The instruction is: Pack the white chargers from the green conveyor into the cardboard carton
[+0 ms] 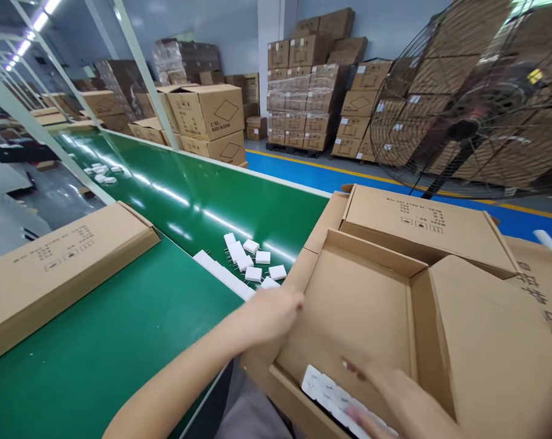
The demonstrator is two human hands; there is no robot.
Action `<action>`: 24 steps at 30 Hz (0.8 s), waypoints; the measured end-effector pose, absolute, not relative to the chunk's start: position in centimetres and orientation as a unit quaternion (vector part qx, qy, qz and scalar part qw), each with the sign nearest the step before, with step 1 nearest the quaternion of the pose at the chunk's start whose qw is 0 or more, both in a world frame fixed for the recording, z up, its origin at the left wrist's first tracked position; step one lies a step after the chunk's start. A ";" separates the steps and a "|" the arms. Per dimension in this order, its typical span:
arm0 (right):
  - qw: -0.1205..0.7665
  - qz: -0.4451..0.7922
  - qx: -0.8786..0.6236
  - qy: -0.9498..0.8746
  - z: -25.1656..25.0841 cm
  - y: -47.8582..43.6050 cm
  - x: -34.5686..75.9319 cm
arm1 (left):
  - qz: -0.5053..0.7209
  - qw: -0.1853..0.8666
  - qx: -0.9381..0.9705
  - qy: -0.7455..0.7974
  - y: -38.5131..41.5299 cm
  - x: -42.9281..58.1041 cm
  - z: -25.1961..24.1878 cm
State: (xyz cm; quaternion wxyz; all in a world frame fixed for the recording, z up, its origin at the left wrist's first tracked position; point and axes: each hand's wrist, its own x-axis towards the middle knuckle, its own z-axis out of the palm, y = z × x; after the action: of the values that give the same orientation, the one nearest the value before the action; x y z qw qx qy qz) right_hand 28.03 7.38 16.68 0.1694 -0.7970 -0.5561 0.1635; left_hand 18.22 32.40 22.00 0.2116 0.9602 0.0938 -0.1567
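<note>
My left hand (274, 312), slightly blurred, is closed at the near left wall of an open cardboard box (362, 299); whatever its curled fingers hold is hidden. Just beyond it lie loose white plug-in chargers (254, 274) with metal pins, scattered on the green belt. A straight row of white chargers (224, 275) runs along the belt's near edge, up to my left hand. Inside the box, my right hand (385, 390) is smeared by motion, its fingers apart, one over a packed row of white chargers (324, 385) along the near wall.
A closed flat carton (69, 262) lies on the green work surface (120, 329) at left. Another closed carton (422, 225) sits behind the open box. A large fan (468, 122) stands at right. Stacked cartons (303, 91) fill the back, and more white chargers (102, 172) lie farther along the belt.
</note>
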 end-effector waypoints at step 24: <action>-0.098 0.072 -0.801 -0.585 17.0 34.7 33.3 | -0.140 0.123 0.977 0.105 38.5 20.4 14.9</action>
State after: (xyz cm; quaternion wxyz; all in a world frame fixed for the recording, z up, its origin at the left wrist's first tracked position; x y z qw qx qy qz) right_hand 33.33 34.72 16.96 -0.0982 -0.8015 -0.5855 0.0723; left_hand 20.37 38.48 14.86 0.1229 0.9769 0.1050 -0.1400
